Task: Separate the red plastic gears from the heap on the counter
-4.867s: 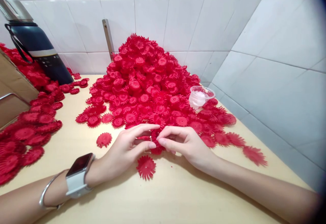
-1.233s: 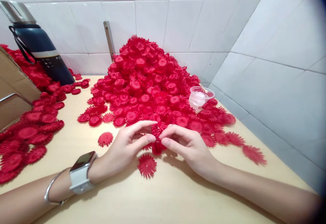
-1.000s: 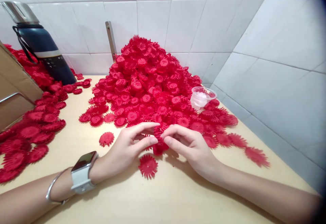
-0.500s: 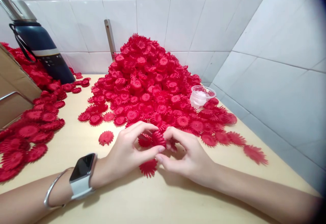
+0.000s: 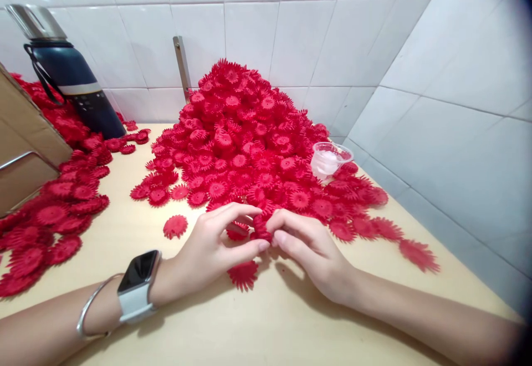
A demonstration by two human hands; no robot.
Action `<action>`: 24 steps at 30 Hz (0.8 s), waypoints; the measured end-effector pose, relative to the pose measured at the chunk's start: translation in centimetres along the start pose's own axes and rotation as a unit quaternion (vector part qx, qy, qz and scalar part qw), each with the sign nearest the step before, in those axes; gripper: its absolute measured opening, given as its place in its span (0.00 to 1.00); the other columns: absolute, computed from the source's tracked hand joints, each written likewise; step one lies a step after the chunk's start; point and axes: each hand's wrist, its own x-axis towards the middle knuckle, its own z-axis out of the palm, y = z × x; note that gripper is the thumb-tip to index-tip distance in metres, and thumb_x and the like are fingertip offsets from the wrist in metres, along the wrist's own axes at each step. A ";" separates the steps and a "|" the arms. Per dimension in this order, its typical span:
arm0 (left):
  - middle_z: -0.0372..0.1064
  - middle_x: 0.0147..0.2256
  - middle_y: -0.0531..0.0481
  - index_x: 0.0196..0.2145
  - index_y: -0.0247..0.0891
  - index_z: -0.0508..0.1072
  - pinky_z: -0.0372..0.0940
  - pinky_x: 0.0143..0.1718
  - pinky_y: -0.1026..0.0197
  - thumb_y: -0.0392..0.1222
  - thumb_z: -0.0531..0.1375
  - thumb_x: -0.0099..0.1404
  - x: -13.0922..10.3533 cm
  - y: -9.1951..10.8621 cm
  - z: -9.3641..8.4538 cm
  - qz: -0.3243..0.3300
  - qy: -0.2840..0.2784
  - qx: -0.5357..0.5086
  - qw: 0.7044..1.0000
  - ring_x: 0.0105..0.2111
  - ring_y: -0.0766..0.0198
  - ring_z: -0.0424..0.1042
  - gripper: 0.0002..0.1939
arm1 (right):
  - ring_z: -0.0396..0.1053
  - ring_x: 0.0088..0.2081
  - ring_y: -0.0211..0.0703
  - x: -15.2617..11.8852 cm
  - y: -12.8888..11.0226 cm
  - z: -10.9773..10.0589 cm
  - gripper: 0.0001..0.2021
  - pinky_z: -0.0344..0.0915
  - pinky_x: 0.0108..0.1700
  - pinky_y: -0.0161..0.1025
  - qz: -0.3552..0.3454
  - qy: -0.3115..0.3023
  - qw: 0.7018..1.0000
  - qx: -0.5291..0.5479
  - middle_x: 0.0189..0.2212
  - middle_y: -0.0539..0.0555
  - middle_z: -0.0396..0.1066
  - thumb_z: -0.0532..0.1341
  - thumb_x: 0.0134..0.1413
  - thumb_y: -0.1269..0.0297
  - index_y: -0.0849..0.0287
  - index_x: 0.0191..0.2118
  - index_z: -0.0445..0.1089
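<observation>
Between my two hands is a small red petalled piece [image 5: 261, 228], curled or folded and partly covered by fingers. My left hand [image 5: 222, 235], with a watch and a bangle at the wrist, pinches it from the left between thumb and fingers. From the right, my right hand [image 5: 313, 247] pinches its edge with thumb and forefinger. A flat red flower-shaped disc [image 5: 243, 275] lies on the table just below my left thumb. Another loose disc [image 5: 175, 226] lies left of my left hand. Right behind the hands rises a big heap of the same red discs [image 5: 245, 138].
A clear plastic cup [image 5: 330, 161] sits at the heap's right side. At the left stand a dark blue flask [image 5: 85, 86] and a cardboard box [image 5: 29, 144], with more red discs [image 5: 54, 213] around them. White tiled walls [image 5: 249, 28] bound the pale table [image 5: 216, 327] behind and at right.
My right thumb has moved up from below onto the red piece, closing against the forefinger. The red piece looks more tightly curled. The whole view has shifted slightly.
</observation>
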 end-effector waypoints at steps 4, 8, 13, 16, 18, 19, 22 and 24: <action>0.70 0.43 0.48 0.47 0.40 0.66 0.69 0.35 0.66 0.41 0.57 0.60 0.3 0.0 -0.1 -0.053 -0.038 -0.109 0.992 0.38 0.63 0.71 0.17 | 0.58 0.24 0.34 0.3 -0.1 -0.3 0.10 0.56 0.27 0.32 0.042 0.011 0.997 0.071 0.21 0.47 0.59 0.52 0.55 0.65 0.59 0.25 0.62; 0.71 0.42 0.48 0.46 0.40 0.68 0.68 0.36 0.64 0.41 0.57 0.60 0.5 0.0 -0.2 -0.065 -0.043 -0.127 0.989 0.37 0.62 0.72 0.15 | 0.58 0.22 0.32 0.6 -0.2 -0.2 0.08 0.58 0.26 0.31 0.089 0.013 0.986 0.138 0.20 0.46 0.59 0.57 0.52 0.64 0.59 0.24 0.63; 0.71 0.44 0.47 0.48 0.40 0.68 0.68 0.36 0.64 0.40 0.57 0.61 0.5 -0.1 -0.1 -0.069 -0.037 -0.132 0.988 0.39 0.61 0.71 0.16 | 0.59 0.22 0.31 0.7 0.1 -0.3 0.06 0.58 0.26 0.31 0.094 -0.001 0.979 0.181 0.21 0.45 0.62 0.60 0.50 0.63 0.59 0.26 0.65; 0.71 0.42 0.48 0.47 0.41 0.68 0.68 0.36 0.65 0.40 0.56 0.61 0.4 -0.2 -0.2 -0.065 -0.040 -0.131 0.988 0.38 0.62 0.72 0.15 | 0.58 0.21 0.30 0.7 0.2 -0.3 0.06 0.57 0.25 0.31 0.091 -0.004 0.978 0.189 0.20 0.45 0.61 0.60 0.50 0.64 0.60 0.26 0.65; 0.71 0.42 0.48 0.47 0.41 0.68 0.68 0.35 0.66 0.39 0.56 0.61 0.4 -0.2 -0.2 -0.067 -0.045 -0.134 0.988 0.38 0.63 0.72 0.15 | 0.57 0.20 0.30 0.8 0.2 -0.3 0.07 0.57 0.25 0.30 0.089 -0.004 0.977 0.192 0.19 0.44 0.60 0.60 0.50 0.64 0.60 0.26 0.65; 0.71 0.42 0.48 0.47 0.40 0.68 0.68 0.35 0.66 0.39 0.56 0.62 0.5 -0.1 -0.2 -0.068 -0.047 -0.134 0.988 0.38 0.63 0.72 0.15 | 0.57 0.20 0.30 0.8 0.2 -0.3 0.07 0.57 0.25 0.30 0.089 -0.004 0.977 0.194 0.18 0.44 0.59 0.60 0.50 0.64 0.60 0.26 0.65; 0.70 0.44 0.48 0.49 0.41 0.67 0.67 0.37 0.66 0.39 0.55 0.62 0.5 0.0 -0.3 -0.069 -0.051 -0.127 0.988 0.39 0.63 0.71 0.16 | 0.57 0.20 0.30 0.8 0.2 -0.3 0.06 0.57 0.25 0.30 0.090 -0.005 0.977 0.191 0.18 0.44 0.59 0.59 0.51 0.65 0.60 0.26 0.65; 0.70 0.45 0.48 0.50 0.42 0.66 0.67 0.37 0.66 0.39 0.55 0.62 0.5 0.0 -0.3 -0.070 -0.050 -0.120 0.989 0.40 0.63 0.71 0.17 | 0.57 0.21 0.30 0.8 0.2 -0.3 0.06 0.57 0.25 0.30 0.092 -0.006 0.978 0.185 0.18 0.44 0.60 0.59 0.51 0.65 0.60 0.27 0.65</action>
